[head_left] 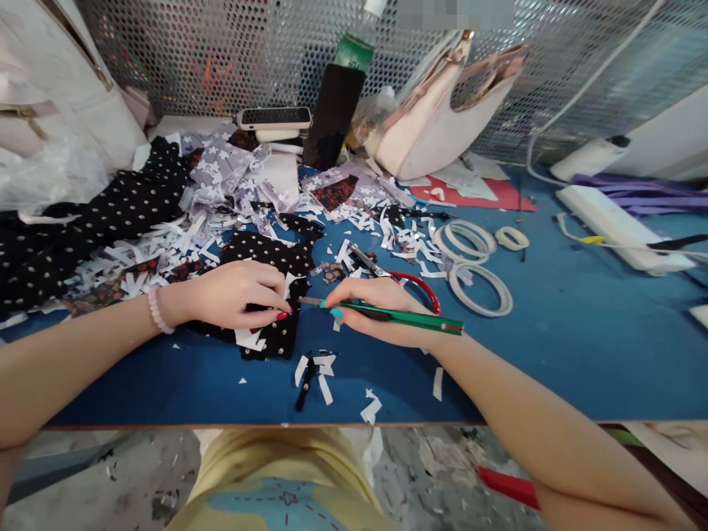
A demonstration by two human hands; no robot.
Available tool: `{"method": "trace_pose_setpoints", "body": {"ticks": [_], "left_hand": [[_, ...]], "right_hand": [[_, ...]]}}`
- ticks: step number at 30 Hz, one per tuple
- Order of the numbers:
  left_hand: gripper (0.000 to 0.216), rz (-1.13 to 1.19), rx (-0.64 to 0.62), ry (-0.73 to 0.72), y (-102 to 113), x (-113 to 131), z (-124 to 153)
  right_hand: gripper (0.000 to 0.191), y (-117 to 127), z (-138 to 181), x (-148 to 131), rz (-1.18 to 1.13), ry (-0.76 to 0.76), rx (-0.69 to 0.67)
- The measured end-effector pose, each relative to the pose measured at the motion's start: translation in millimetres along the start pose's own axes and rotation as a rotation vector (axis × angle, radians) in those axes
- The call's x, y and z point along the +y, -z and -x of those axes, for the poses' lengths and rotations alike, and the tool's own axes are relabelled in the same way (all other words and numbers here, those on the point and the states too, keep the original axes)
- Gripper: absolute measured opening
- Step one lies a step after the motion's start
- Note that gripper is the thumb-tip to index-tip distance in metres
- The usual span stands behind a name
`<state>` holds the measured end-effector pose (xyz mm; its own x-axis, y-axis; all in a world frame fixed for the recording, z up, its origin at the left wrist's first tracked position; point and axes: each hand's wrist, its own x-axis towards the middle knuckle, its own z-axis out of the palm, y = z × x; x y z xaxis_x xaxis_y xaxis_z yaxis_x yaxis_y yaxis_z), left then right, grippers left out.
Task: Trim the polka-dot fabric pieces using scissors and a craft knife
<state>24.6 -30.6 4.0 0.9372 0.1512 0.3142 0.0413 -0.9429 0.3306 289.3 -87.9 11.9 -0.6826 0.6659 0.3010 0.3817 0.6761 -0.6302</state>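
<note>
My right hand (381,306) grips a slim green utility knife (420,320), its thin metal tip pointing left toward my other hand. Over a piece of black polka-dot fabric (276,254), my left hand (237,291) is closed, with thumb and forefinger pinched at the cloth's right part. What exactly lies between those fingertips is partly hidden. White paper scraps (250,340) stick out from under the left hand. Just behind the right hand lie scissors with a red handle (425,286). A small black fabric strip (306,383) rests among white slips near the table edge.
Cut paper strips and cloth scraps (221,169) are heaped at the back left. Rolls of tape (481,289) lie to the right. Behind stand a phone (275,118), a bottle (354,51) and a pale handbag (431,125). A white power strip (619,228) sits far right.
</note>
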Motion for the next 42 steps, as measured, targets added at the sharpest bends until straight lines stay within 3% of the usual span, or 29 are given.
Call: {"method": "trace_pose_setpoints", "body": {"ticks": [11, 16, 29, 42], "left_hand": [[0.02, 0.024, -0.005, 0.031, -1, 2, 0], [0.018, -0.016, -0.054, 0.1, -2, 4, 1], [0.031, -0.244, 0.016, -0.115, -3, 7, 4], [0.03, -0.282, -0.045, -0.101, -2, 8, 7]], "right_hand": [[0.016, 4, 2, 0, 0.059, 0.114, -0.109], [0.019, 2, 5, -3, 0.149, 0.082, -0.132], [0.02, 3, 5, -13, 0.235, 0.126, -0.12], [0.018, -4, 2, -10, 0.216, 0.158, -0.077]]}}
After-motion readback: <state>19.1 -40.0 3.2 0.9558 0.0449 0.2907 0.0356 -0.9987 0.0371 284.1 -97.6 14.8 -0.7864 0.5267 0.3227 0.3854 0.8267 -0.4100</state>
